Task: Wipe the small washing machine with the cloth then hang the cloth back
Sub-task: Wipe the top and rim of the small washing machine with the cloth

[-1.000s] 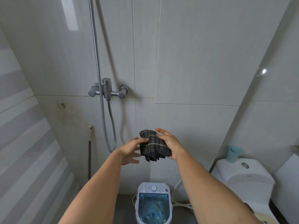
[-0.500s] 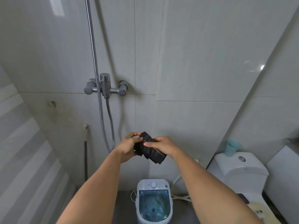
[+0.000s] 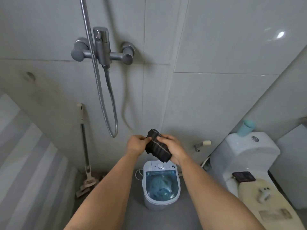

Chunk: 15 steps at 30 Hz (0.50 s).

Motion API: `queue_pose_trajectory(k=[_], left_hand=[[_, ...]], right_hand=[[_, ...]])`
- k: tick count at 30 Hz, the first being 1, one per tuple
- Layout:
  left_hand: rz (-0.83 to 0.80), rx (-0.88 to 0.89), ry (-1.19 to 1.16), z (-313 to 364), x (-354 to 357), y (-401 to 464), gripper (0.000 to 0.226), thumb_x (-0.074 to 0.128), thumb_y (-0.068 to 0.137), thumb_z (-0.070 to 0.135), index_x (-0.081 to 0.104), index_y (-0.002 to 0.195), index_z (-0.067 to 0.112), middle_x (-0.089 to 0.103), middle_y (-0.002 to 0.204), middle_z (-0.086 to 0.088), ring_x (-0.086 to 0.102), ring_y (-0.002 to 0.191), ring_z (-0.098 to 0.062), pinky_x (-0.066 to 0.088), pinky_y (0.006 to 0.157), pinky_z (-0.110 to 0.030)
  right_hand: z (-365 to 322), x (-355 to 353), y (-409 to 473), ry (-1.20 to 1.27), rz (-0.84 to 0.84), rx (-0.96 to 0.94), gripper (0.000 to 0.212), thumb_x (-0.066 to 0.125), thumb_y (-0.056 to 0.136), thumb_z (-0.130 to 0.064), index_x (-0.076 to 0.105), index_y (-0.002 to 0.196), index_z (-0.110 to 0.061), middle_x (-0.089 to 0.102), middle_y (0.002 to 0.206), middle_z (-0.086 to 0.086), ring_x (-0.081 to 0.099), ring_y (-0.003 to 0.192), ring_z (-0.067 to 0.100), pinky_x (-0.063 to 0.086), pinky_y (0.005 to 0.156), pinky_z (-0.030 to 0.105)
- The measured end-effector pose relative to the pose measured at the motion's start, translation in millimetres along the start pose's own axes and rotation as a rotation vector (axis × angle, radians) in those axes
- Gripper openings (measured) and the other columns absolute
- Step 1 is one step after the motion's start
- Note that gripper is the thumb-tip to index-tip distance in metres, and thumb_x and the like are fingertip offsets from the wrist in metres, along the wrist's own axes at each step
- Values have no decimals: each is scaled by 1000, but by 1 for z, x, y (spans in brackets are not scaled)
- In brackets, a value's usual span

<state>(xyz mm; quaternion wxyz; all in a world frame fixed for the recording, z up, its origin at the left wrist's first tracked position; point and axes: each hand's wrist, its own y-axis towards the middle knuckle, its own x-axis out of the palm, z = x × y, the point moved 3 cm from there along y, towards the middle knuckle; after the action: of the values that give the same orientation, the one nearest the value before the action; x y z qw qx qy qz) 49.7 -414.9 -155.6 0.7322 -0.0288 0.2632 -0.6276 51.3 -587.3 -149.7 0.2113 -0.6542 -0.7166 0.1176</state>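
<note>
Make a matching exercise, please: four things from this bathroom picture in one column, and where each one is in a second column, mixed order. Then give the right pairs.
Things:
1. dark striped cloth
2. teal cup
3. mop
4. small washing machine

Places:
A. leaning against the wall on the left
B. on the floor below the hands, with a blue see-through lid
C. held between the left hand and the right hand
D. standing on top of the toilet tank

Pairs: 1-C, 2-D, 3-A, 4-B

both hands (image 3: pixel 137 145) gripping cloth (image 3: pixel 157 147), washer (image 3: pixel 161 185) below
</note>
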Motion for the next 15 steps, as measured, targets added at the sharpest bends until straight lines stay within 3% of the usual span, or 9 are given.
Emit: queue_pose_trajectory(k=[1, 4, 5, 8, 10, 12, 14, 15], left_hand=[[6, -15, -22, -18, 8, 9, 26, 76, 96, 32, 81, 98, 6, 72, 75, -13, 57, 72, -23, 47, 74, -30], [8, -53, -48, -79, 34, 39, 24, 78, 95, 33, 78, 86, 10, 60, 49, 12, 54, 62, -19, 44, 64, -27], [10, -53, -45, -101, 43, 49, 25, 76, 96, 34, 76, 86, 11, 60, 50, 14, 55, 61, -17, 43, 60, -27], [21, -54, -25, -181, 70, 74, 28, 71, 99, 40, 71, 101, 12, 66, 82, 5, 62, 80, -17, 44, 69, -28], [22, -60, 16, -243, 88, 84, 26, 73, 97, 43, 68, 107, 19, 67, 94, 7, 66, 93, -17, 48, 78, -29], [-21, -8, 70, -304, 108, 92, 16, 78, 94, 37, 63, 98, 37, 69, 86, 28, 68, 94, 7, 50, 85, -25], [-147, 55, 114, -356, 130, 98, 45, 84, 90, 26, 50, 105, 51, 58, 87, 50, 57, 87, 30, 43, 80, -7], [-201, 71, 149, -383, 138, 103, 63, 88, 85, 26, 44, 121, 51, 47, 103, 53, 53, 95, 30, 39, 84, -3]], right_hand=[[18, -1, 12, -21, 15, -5, 24, 79, 85, -14, 75, 108, -9, 75, 105, 23, 73, 94, 38, 59, 86, 58], [84, -12, 53, -126, 59, -22, 21, 79, 85, -14, 75, 106, -18, 77, 100, 14, 74, 93, 34, 59, 85, 58], [109, -20, 69, -147, 93, -11, 23, 79, 85, -14, 74, 107, -18, 77, 100, 13, 74, 94, 35, 59, 84, 59], [187, -48, 121, -210, 175, 29, 19, 78, 86, -15, 72, 104, -19, 76, 104, 12, 74, 94, 34, 60, 84, 56], [231, -65, 157, -277, 213, -4, 15, 78, 86, -13, 72, 98, -20, 76, 104, 10, 73, 96, 31, 61, 87, 46], [263, -77, 190, -359, 230, -70, 18, 78, 85, -11, 72, 101, -18, 76, 102, 6, 73, 99, 29, 58, 86, 34], [287, -80, 222, -459, 205, -150, 24, 77, 86, -10, 71, 108, -16, 74, 103, 4, 71, 98, 25, 54, 85, 28], [295, -78, 236, -519, 193, -201, 29, 77, 86, -11, 70, 114, -15, 72, 105, 3, 69, 97, 22, 52, 87, 27]])
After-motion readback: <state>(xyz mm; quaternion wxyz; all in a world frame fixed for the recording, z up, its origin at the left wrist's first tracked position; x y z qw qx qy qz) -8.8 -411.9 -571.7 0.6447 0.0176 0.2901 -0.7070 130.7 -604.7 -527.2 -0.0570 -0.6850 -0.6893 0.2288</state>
